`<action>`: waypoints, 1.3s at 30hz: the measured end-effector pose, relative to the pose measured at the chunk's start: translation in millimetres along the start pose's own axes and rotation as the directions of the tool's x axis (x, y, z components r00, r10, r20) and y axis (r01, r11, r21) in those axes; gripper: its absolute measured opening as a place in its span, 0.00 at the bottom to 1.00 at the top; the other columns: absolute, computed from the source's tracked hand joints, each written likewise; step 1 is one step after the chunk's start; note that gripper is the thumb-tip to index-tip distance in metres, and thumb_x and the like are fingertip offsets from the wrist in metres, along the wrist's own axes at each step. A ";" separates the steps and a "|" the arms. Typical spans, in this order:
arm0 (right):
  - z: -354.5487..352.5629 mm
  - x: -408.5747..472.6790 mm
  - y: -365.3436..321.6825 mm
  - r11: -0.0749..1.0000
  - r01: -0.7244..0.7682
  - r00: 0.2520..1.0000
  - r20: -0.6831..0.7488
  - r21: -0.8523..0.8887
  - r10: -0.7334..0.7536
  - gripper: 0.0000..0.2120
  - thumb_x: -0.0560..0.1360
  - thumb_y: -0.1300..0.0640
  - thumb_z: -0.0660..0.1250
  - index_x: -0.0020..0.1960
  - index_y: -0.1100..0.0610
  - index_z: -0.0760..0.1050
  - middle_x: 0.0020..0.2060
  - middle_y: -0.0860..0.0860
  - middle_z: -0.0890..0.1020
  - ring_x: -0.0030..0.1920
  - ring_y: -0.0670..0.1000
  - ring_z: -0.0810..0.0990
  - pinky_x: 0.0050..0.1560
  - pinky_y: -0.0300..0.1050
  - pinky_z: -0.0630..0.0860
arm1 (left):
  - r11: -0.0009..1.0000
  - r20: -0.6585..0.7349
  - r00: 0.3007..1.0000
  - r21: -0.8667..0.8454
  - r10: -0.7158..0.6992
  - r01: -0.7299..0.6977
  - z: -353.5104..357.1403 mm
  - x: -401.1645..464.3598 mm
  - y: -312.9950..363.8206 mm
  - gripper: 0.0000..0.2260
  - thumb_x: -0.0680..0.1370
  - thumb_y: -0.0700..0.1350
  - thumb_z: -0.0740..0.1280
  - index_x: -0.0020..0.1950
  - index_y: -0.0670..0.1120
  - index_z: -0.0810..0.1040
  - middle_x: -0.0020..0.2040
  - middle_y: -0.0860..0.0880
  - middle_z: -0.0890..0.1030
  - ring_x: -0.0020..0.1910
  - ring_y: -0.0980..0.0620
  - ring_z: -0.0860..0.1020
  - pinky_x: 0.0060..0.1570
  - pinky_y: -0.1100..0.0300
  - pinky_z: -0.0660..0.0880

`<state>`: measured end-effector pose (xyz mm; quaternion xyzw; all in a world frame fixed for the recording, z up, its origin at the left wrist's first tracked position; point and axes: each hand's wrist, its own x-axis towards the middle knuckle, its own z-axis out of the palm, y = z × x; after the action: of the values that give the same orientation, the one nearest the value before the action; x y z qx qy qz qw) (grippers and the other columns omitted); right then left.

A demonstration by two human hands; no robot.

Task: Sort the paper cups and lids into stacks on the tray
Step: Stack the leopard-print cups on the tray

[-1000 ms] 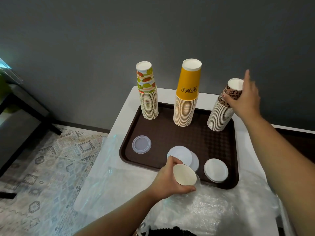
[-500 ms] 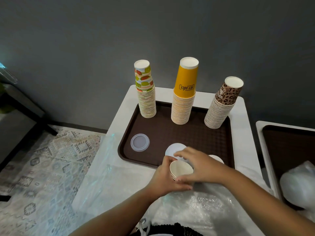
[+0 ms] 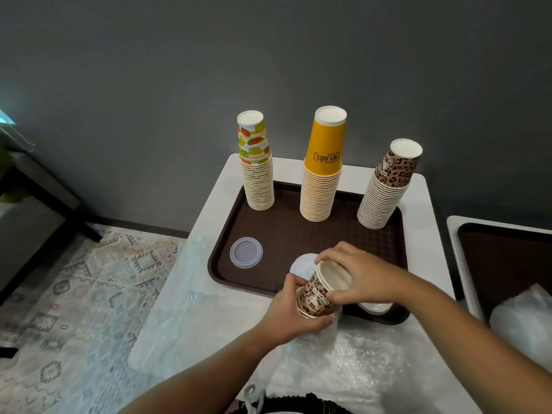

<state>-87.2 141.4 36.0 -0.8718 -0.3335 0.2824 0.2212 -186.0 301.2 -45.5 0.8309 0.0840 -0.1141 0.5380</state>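
On the brown tray (image 3: 298,234) stand three upside-down cup stacks: fruit-print (image 3: 257,165), yellow (image 3: 323,168) and leopard-print (image 3: 388,186). A clear lid (image 3: 246,252) lies at the tray's front left. White lids (image 3: 301,264) show behind my hands, and another white lid pile (image 3: 375,307) peeks out under my right wrist. Over the tray's front edge, my left hand (image 3: 291,315) grips a short nested stack of leopard cups. My right hand (image 3: 361,274) pinches the rim of the top leopard cup (image 3: 321,294), which is partly lifted out and tilted.
Crinkled clear plastic wrap (image 3: 343,363) covers the white table (image 3: 430,234) in front of the tray. A second brown tray (image 3: 504,252) with a plastic bag (image 3: 525,321) sits at the right. A patterned rug (image 3: 89,294) lies on the floor at left.
My right hand left the leopard stack at the back, came down to the cups in my left hand, and has drawn the top leopard cup partly out.
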 end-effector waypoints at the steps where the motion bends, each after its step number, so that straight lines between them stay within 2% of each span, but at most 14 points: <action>1: -6.6 -0.5 3.8 0.999 -0.012 0.999 0.045 -0.030 0.013 0.28 0.66 0.49 0.74 0.63 0.44 0.67 0.54 0.44 0.68 0.54 0.45 0.73 0.56 0.41 0.73 | 1.000 0.002 1.000 -0.005 -0.001 0.001 -0.1 0.0 0.0 0.28 0.65 0.48 0.80 0.53 0.47 0.64 0.46 0.55 0.79 0.41 0.67 0.78 0.41 0.68 0.75; 5: -8.0 0.8 15.1 0.982 -0.031 0.986 0.154 -0.187 0.061 0.32 0.64 0.52 0.76 0.63 0.46 0.65 0.55 0.45 0.69 0.54 0.46 0.72 0.55 0.43 0.73 | 1.000 -0.006 1.000 -0.017 -0.007 0.007 -0.1 -0.6 2.3 0.28 0.64 0.49 0.80 0.53 0.49 0.64 0.49 0.56 0.79 0.44 0.67 0.77 0.42 0.69 0.74; 8: 10.1 7.0 19.4 0.967 -0.019 0.988 0.142 -0.253 0.057 0.34 0.63 0.51 0.78 0.64 0.50 0.67 0.54 0.47 0.70 0.53 0.47 0.72 0.53 0.42 0.72 | 1.000 0.002 1.000 -0.014 -0.007 0.007 0.6 -0.3 3.4 0.29 0.64 0.50 0.80 0.53 0.51 0.64 0.50 0.55 0.78 0.47 0.63 0.77 0.42 0.69 0.73; 11: 3.3 11.0 23.3 0.992 -0.003 1.000 0.011 -0.125 0.004 0.34 0.61 0.48 0.80 0.62 0.50 0.69 0.55 0.46 0.73 0.55 0.47 0.74 0.54 0.40 0.71 | 1.000 -0.015 1.000 -0.002 -0.010 0.010 0.8 0.9 3.4 0.29 0.64 0.50 0.80 0.55 0.50 0.64 0.51 0.56 0.76 0.49 0.61 0.75 0.45 0.68 0.73; 13: -20.7 13.5 21.7 0.997 0.041 0.978 -0.205 0.073 -0.026 0.33 0.61 0.50 0.80 0.61 0.47 0.68 0.57 0.45 0.75 0.57 0.46 0.75 0.54 0.35 0.71 | 1.000 -0.024 1.000 0.002 -0.006 0.006 0.4 1.0 2.0 0.29 0.64 0.51 0.80 0.55 0.50 0.65 0.52 0.56 0.74 0.50 0.58 0.75 0.45 0.68 0.72; 15: -53.2 17.7 20.7 0.963 0.129 0.866 -0.500 0.236 0.007 0.33 0.61 0.52 0.80 0.61 0.47 0.67 0.57 0.47 0.76 0.57 0.45 0.75 0.54 0.32 0.69 | 1.000 -0.020 1.000 -0.004 -0.007 0.007 -0.3 0.5 1.9 0.29 0.64 0.51 0.79 0.56 0.50 0.65 0.52 0.56 0.74 0.51 0.57 0.74 0.44 0.70 0.72; 17: -86.6 24.7 26.9 0.943 0.187 0.671 -0.737 0.275 0.082 0.33 0.62 0.50 0.79 0.62 0.51 0.68 0.59 0.51 0.76 0.58 0.48 0.76 0.57 0.38 0.71 | 1.000 -0.013 1.000 -0.017 -0.013 0.012 -0.6 0.3 2.3 0.29 0.64 0.51 0.79 0.56 0.51 0.64 0.53 0.56 0.73 0.51 0.56 0.74 0.43 0.70 0.72; 20: -124.2 35.2 44.1 0.922 0.213 0.436 -0.876 0.324 0.206 0.36 0.64 0.46 0.77 0.66 0.57 0.66 0.62 0.53 0.75 0.60 0.47 0.74 0.60 0.40 0.71 | 1.000 -0.008 1.000 -0.024 -0.011 0.010 -1.0 0.5 3.1 0.29 0.64 0.51 0.79 0.55 0.52 0.64 0.53 0.56 0.73 0.52 0.56 0.74 0.44 0.71 0.72; 22: -135.8 44.1 57.6 0.892 0.223 0.368 -0.881 0.393 0.296 0.35 0.66 0.47 0.75 0.67 0.58 0.66 0.62 0.51 0.75 0.60 0.45 0.75 0.61 0.41 0.72 | 1.000 -0.007 1.000 -0.021 -0.006 0.006 -0.7 1.0 2.2 0.29 0.64 0.51 0.79 0.54 0.54 0.64 0.54 0.57 0.73 0.53 0.56 0.74 0.45 0.71 0.71; 26: -131.7 59.7 78.5 0.842 0.207 0.366 -0.838 0.498 0.406 0.35 0.66 0.50 0.76 0.67 0.57 0.65 0.62 0.49 0.75 0.60 0.46 0.75 0.63 0.47 0.73 | 1.000 -0.005 1.000 -0.015 -0.005 0.004 0.0 2.0 -0.6 0.29 0.63 0.53 0.79 0.54 0.55 0.63 0.54 0.56 0.73 0.54 0.55 0.74 0.46 0.71 0.72; 30: -126.8 69.3 85.8 0.855 0.221 0.348 -0.857 0.469 0.380 0.34 0.67 0.52 0.77 0.67 0.55 0.65 0.57 0.49 0.74 0.56 0.46 0.76 0.59 0.42 0.75 | 1.000 -0.009 1.000 -0.015 -0.006 0.006 -0.1 3.6 -1.6 0.29 0.63 0.52 0.79 0.54 0.55 0.63 0.54 0.57 0.73 0.54 0.55 0.74 0.46 0.72 0.71; 35: -120.3 76.6 95.3 0.930 0.077 0.412 -0.861 0.359 0.298 0.30 0.73 0.53 0.71 0.71 0.58 0.65 0.66 0.56 0.72 0.65 0.52 0.71 0.65 0.43 0.69 | 1.000 -0.013 1.000 0.006 -0.006 0.006 0.7 4.7 -4.1 0.29 0.63 0.51 0.80 0.53 0.56 0.63 0.53 0.57 0.73 0.53 0.56 0.74 0.46 0.71 0.71; 37: -118.8 76.1 95.4 0.937 0.026 0.432 -0.849 0.350 0.305 0.33 0.74 0.53 0.70 0.74 0.58 0.61 0.69 0.56 0.69 0.68 0.53 0.68 0.66 0.40 0.65 | 1.000 -0.021 1.000 0.011 -0.001 0.001 1.1 5.1 -4.8 0.29 0.63 0.50 0.80 0.52 0.56 0.63 0.53 0.58 0.73 0.53 0.56 0.74 0.46 0.71 0.71; 39: -117.9 71.9 91.9 0.923 0.047 0.410 -0.850 0.381 0.330 0.41 0.72 0.53 0.72 0.77 0.56 0.53 0.67 0.54 0.71 0.68 0.52 0.69 0.68 0.44 0.66 | 1.000 -0.022 1.000 0.020 0.010 -0.010 1.7 5.3 -5.3 0.29 0.63 0.50 0.80 0.52 0.56 0.63 0.53 0.58 0.73 0.53 0.56 0.74 0.46 0.71 0.70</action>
<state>74.7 106.4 45.9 -0.8570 -0.0304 -0.1580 0.4896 -182.5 301.9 -52.3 0.8378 0.0846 -0.1031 0.5294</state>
